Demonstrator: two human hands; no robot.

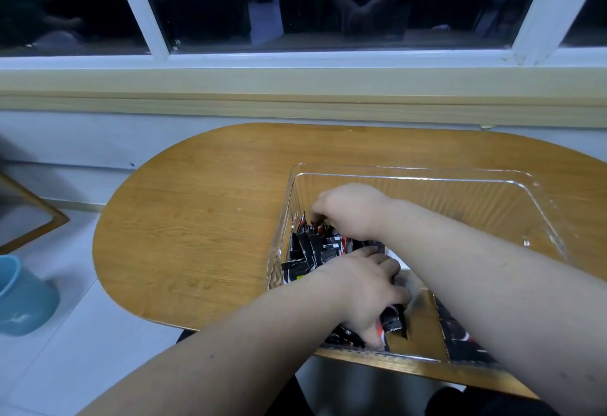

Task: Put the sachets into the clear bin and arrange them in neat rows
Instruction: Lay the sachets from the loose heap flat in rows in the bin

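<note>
Curling down among the sachets [315, 251], our right fingers [318, 213] nip the top edges of a few that stand on end. We judge this grip is for setting them upright against the wall just beyond the fingertips, where a row can start. The tips themselves are buried in the packets, so we cannot tell how many they hold.

Our left fingers [399, 294] are bent round a small bunch nearer to us, with the thumb tucked under it. That bunch is probably gathered there so it can be fed across to the row. Between the two sets of fingers the packets lie jumbled, tilted every way and not yet in lines.

Behind the fingers, the right hand [351, 211] reaches over the left hand [364, 287], so each works its own patch without bumping the other.

Around both hands stands the bin [410, 172]; all the loose packets we can see are already inside it, crowded on the fingertip side. On the wrist side of the right hand lies a dark pack [460, 336], though whether it sits in the bin or under it we cannot tell.

The bin rests on the table [197, 218], and a blue tub [23, 297] stands on the floor well off to the left.
</note>
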